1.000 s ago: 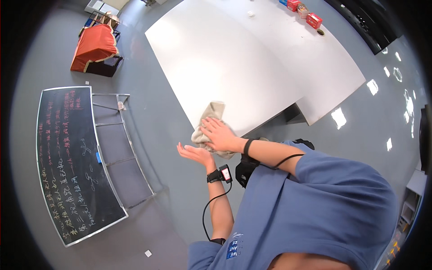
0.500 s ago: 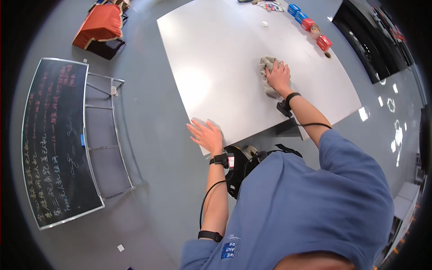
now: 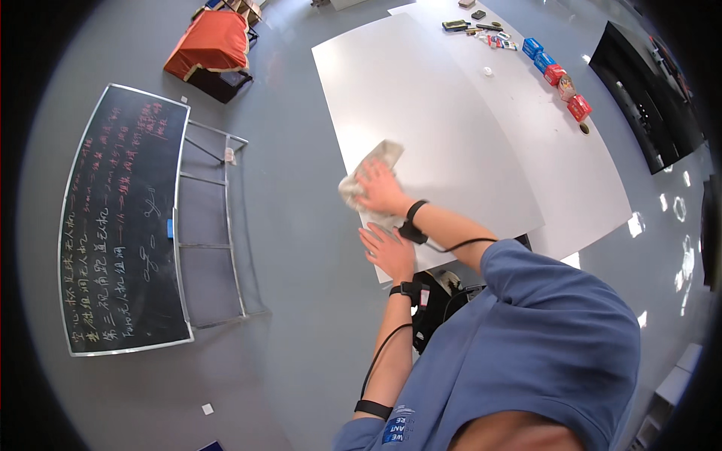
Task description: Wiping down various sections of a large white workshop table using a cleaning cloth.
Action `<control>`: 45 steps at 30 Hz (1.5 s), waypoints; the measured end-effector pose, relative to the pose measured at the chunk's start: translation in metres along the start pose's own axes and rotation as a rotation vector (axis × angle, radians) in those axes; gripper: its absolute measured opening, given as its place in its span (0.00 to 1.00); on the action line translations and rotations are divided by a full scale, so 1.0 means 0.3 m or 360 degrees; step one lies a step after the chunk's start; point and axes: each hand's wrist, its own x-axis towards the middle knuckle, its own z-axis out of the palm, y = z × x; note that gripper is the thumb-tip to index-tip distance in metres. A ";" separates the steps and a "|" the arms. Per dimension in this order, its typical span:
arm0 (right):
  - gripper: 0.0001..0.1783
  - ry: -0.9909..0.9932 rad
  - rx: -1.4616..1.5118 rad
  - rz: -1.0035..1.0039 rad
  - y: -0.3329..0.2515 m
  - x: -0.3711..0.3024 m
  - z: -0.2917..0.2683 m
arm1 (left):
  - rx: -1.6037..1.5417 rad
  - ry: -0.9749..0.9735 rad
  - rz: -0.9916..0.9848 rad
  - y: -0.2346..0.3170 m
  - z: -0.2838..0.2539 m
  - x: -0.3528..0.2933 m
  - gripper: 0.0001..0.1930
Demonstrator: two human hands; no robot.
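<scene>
My right hand (image 3: 382, 189) presses a crumpled beige cloth (image 3: 387, 152) against the white table (image 3: 429, 98), at the tabletop's left edge. Its fingers lie over the cloth, and part of the cloth seems to reach past the edge. Just nearer to me, my left hand (image 3: 392, 255) rests with spread fingers on the table's near left corner and holds nothing. A black band with a cable circles each wrist. The two hands are close together, the right forearm crossing over the table.
Blue and red boxes (image 3: 544, 63) stand in a row along the table's far right side, near a small white round item (image 3: 487, 71). Assorted small things (image 3: 499, 42) lie at the far end. A framed blackboard (image 3: 128, 225) stands left, a black screen (image 3: 639, 98) right.
My right hand has swept the cloth leftward from the table's right part to its left edge, near my left hand. My left hand stays at the near corner. The view has shifted.
</scene>
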 end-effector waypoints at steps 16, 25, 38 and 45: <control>0.36 0.0282 -0.0404 0.0764 0.587 -0.205 -0.243 | 0.0006 -0.0027 -0.0004 0.028 -0.038 -0.009 0.33; 0.35 0.0282 -0.0675 0.1228 0.856 -0.056 -0.285 | 0.0086 -0.0066 -0.0036 0.053 -0.060 -0.004 0.33; 0.32 0.0261 -0.0096 0.0018 0.164 0.228 0.053 | 0.0091 -0.0069 -0.0048 0.052 -0.074 -0.007 0.33; 0.31 0.0087 0.0240 -0.0267 0.034 -0.038 -0.046 | 0.0097 -0.0101 -0.0056 0.043 -0.059 -0.016 0.35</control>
